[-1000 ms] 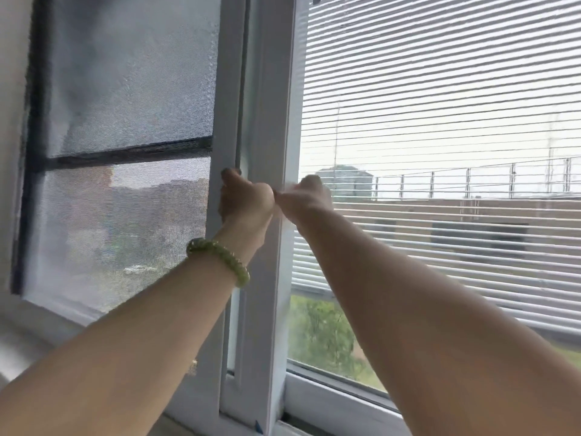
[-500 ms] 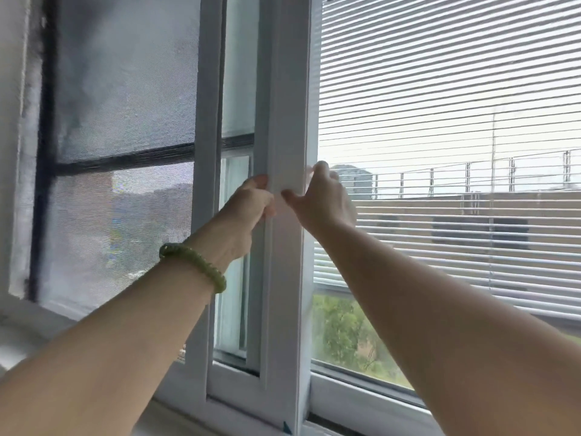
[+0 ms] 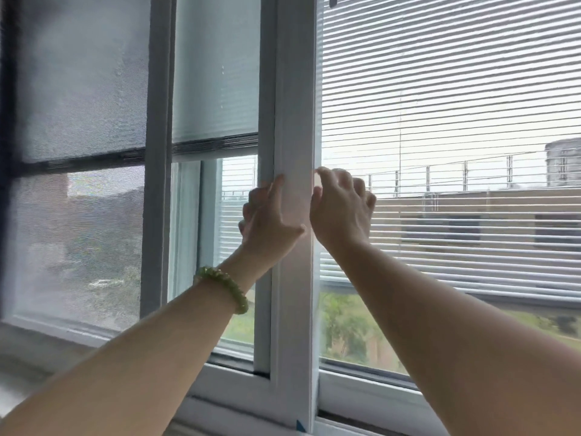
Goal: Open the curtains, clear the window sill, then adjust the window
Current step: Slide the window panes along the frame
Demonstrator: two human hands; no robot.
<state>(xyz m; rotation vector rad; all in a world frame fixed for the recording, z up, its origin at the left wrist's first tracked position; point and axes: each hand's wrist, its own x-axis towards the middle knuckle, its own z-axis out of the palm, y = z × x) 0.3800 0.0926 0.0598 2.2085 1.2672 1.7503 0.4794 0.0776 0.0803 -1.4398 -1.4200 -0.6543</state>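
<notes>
The white upright of the sliding window sash (image 3: 295, 121) runs down the middle of the view. My left hand (image 3: 270, 221), with a green bead bracelet on its wrist, curls its fingers around the upright's left edge. On the right edge, my right hand (image 3: 342, 209) grips with bent fingers. Slatted blinds (image 3: 440, 105) cover the pane to the right. A grey upright (image 3: 157, 152) stands further left, with a strip of glass between the two uprights. No curtain is in view.
A mesh insect screen (image 3: 78, 121) fills the left opening. The window sill (image 3: 31, 357) lies at the lower left, blurred. The bottom track (image 3: 361, 401) runs under the sashes. Buildings and trees show outside.
The gap between the grey upright and the white upright has widened a lot. Both hands have stayed on the white upright, and my left hand has shifted onto its left edge.
</notes>
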